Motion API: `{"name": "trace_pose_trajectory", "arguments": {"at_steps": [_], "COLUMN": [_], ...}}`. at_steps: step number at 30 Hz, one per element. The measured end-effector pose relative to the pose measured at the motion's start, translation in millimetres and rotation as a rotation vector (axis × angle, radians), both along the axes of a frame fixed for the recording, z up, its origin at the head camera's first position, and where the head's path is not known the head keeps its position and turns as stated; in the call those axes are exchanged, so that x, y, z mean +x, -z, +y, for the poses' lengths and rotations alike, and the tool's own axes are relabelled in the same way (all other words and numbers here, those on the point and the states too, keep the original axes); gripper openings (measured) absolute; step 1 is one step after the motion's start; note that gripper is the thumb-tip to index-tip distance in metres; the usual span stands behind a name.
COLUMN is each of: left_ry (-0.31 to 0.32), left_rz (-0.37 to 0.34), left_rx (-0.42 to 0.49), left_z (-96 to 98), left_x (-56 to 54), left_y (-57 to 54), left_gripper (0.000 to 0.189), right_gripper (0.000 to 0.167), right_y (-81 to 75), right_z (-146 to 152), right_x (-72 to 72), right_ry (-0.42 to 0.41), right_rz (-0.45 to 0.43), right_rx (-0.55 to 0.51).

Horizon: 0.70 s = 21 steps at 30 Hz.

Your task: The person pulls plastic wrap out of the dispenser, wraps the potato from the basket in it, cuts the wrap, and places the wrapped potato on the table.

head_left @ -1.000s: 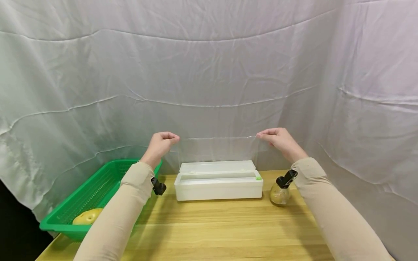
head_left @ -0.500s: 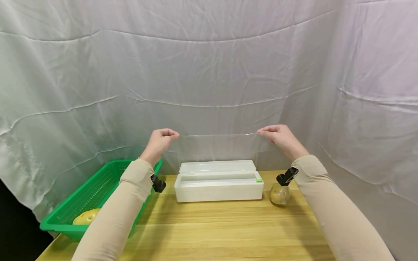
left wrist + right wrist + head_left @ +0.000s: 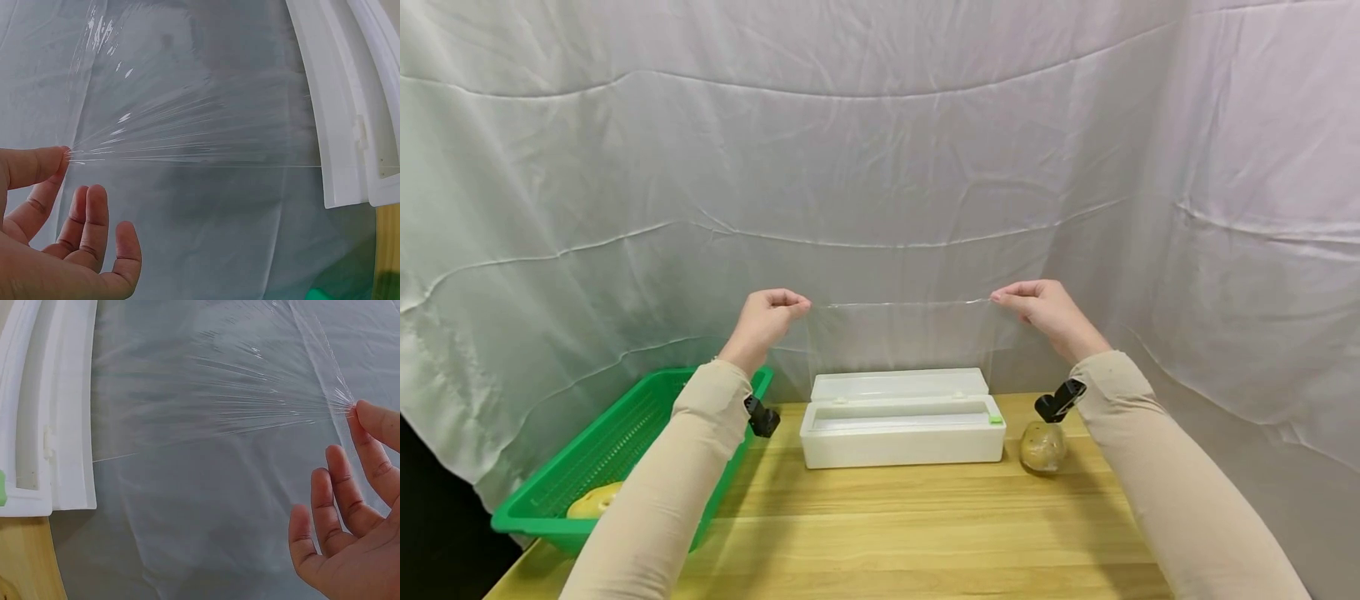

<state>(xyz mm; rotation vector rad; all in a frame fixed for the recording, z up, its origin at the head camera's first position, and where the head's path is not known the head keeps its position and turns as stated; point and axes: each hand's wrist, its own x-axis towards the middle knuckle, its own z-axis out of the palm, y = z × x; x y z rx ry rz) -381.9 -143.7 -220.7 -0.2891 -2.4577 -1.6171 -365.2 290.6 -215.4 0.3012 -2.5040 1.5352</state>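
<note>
A clear sheet of plastic wrap [image 3: 901,335] is stretched upright between my hands, rising from a white wrap dispenser box [image 3: 902,442] with its lid tilted back. My left hand [image 3: 767,323] pinches one upper corner between thumb and index finger. At the other upper corner, my right hand [image 3: 1051,315] pinches the film the same way. Creases fan out from the pinched film [image 3: 125,137] in the left wrist view, where the other fingers stand apart from it. The right wrist view shows similar creases in the film [image 3: 275,406].
A green basket [image 3: 535,525] stands at the left, with a yellow potato [image 3: 593,502] inside, partly hidden by my left sleeve. Right of the dispenser, a potato in clear wrap [image 3: 1042,450] lies on the wooden table [image 3: 880,533]. Grey cloth [image 3: 880,167] hangs behind.
Both hands have risen slightly, drawing the top edge of the wrap higher above the dispenser. The dispenser has shifted very slightly toward me.
</note>
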Motion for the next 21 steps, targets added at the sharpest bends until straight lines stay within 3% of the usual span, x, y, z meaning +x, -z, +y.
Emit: {"name": "trace_pose_trajectory", "arguments": {"at_steps": [9,21], "left_ry": [-0.005,-0.032], "left_rz": [0.058,0.101], "left_rx": [0.024,0.06], "left_z": [2.1,3.0], "left_x": [1.3,2.0], "left_y": [-2.7,-9.0], "left_gripper": [0.024,0.024], "right_gripper": [0.03,0.029], "right_y": [-5.1,-12.8], "right_z": [1,-3], "right_x": [-0.8,4.6], "right_ry": [0.008,0.021], "right_rz": [0.022,0.047], "right_rx": [-0.023,-0.031]}}
